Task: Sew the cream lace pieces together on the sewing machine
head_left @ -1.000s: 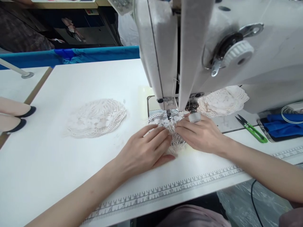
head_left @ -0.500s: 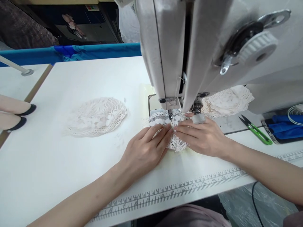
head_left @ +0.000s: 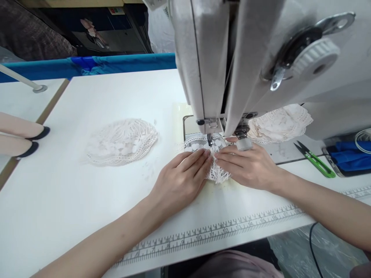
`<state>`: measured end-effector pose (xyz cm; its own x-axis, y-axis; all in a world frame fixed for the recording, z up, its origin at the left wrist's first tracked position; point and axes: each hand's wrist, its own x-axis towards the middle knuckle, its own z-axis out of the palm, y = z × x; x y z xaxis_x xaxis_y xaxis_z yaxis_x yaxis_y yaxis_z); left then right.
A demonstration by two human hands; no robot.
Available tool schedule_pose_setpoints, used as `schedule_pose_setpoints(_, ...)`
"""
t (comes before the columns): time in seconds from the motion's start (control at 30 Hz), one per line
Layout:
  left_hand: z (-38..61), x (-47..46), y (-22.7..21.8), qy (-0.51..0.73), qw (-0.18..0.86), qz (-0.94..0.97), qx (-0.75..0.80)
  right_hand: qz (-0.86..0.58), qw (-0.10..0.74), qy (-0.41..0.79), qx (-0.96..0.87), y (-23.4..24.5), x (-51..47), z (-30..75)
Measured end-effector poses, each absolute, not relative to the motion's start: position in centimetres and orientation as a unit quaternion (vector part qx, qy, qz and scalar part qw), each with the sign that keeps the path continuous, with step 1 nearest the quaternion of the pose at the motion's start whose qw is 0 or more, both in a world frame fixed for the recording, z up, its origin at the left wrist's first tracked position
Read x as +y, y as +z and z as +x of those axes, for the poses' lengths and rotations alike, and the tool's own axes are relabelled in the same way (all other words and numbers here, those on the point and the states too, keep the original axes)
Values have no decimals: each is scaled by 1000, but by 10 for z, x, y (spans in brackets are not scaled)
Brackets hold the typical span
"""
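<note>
A small white lace piece (head_left: 216, 173) lies under the needle and presser foot (head_left: 210, 139) of a white sewing machine (head_left: 232, 65). My left hand (head_left: 181, 178) lies flat on the lace's left side, fingers stretched out together and pointing at the needle. My right hand (head_left: 248, 165) presses flat on the lace's right side, fingers extended, with a grey thimble-like cap (head_left: 244, 144) on one finger. The fingertips of both hands nearly meet just in front of the presser foot.
A round lace pile (head_left: 121, 142) lies on the white table (head_left: 87, 200) to the left; more lace (head_left: 279, 123) sits behind the machine arm. Green thread snips (head_left: 314, 159) and a blue item (head_left: 350, 157) lie at right. A printed ruler (head_left: 220, 231) runs along the front edge.
Both hands have stayed on the lace, easing it slightly toward the needle. The view has shifted a little closer to the machine.
</note>
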<state>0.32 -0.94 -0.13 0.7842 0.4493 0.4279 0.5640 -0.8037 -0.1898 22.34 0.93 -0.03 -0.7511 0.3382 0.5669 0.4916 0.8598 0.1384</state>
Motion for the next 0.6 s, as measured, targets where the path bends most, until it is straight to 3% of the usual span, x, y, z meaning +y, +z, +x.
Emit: schedule_pose_setpoints(0.6,2,2,-4,-185,153,-919,-313,-251,237,-169,-923,-5,16,223)
